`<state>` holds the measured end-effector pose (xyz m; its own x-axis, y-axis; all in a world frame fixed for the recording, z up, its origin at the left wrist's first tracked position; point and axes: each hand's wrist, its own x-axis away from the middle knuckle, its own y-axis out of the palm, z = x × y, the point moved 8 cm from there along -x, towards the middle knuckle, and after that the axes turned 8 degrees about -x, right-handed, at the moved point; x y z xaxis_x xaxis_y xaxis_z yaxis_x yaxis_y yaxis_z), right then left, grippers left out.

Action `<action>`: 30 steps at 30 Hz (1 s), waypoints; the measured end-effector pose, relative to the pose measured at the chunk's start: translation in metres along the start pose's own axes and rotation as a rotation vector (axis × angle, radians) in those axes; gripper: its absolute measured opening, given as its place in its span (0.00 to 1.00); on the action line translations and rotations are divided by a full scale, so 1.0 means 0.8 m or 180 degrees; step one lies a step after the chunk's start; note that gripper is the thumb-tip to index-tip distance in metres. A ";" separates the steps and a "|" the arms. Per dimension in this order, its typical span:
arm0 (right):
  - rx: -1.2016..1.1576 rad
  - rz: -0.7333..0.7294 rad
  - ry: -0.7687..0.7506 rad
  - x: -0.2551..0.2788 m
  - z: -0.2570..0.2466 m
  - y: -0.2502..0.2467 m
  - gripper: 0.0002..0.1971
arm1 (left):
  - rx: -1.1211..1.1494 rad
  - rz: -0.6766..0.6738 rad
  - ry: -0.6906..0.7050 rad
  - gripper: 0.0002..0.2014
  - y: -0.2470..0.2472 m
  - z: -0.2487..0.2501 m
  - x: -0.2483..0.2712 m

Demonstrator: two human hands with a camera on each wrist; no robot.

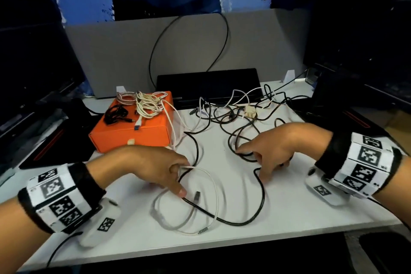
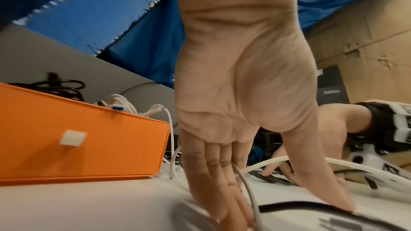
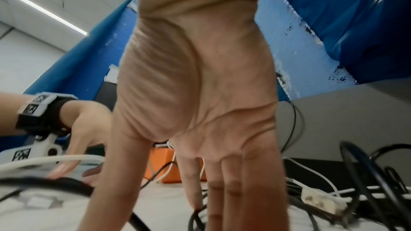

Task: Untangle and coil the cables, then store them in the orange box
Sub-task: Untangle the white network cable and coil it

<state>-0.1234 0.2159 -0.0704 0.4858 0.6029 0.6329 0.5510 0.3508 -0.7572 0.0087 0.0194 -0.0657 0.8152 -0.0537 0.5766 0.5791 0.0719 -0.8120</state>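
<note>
The orange box (image 1: 131,135) (image 2: 77,138) stands at the table's back left, with coiled white cables (image 1: 146,107) and a small black cable (image 1: 116,114) on top. My left hand (image 1: 178,181) (image 2: 289,215) is planted in front of it, fingers straight down on the table. A white cable (image 1: 213,187) (image 2: 249,196) runs beside its index finger, and its thumb presses a black cable (image 1: 262,202) (image 2: 289,205). My right hand (image 1: 253,162) (image 3: 164,217) presses spread fingers on loops of that black cable (image 3: 55,183). More tangled cables (image 1: 240,113) lie behind.
A white adapter block (image 1: 250,112) (image 3: 322,201) sits in the back tangle. A flat black device (image 1: 209,87) lies against the grey partition (image 1: 178,51). Dark devices flank the table left (image 1: 51,147) and right (image 1: 355,122). The table's front edge (image 1: 222,249) is close.
</note>
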 end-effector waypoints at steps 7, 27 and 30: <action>0.0028 0.0569 -0.0078 -0.053 0.038 -0.038 0.49 | -0.0397 0.0600 0.0134 0.27 -0.042 0.038 -0.073; 0.0723 0.1981 0.0221 -0.102 0.068 -0.185 0.06 | -0.1236 0.1681 -0.0823 0.31 -0.101 0.027 -0.136; -0.0216 0.3106 -0.0135 -0.047 0.062 -0.246 0.07 | -0.1118 0.1699 -0.0798 0.33 -0.103 0.023 -0.136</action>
<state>-0.2837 0.1598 0.0472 0.7249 0.6320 -0.2740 -0.0415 -0.3569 -0.9332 -0.1279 0.0380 -0.0599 0.9892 0.1346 0.0583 0.0974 -0.3051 -0.9473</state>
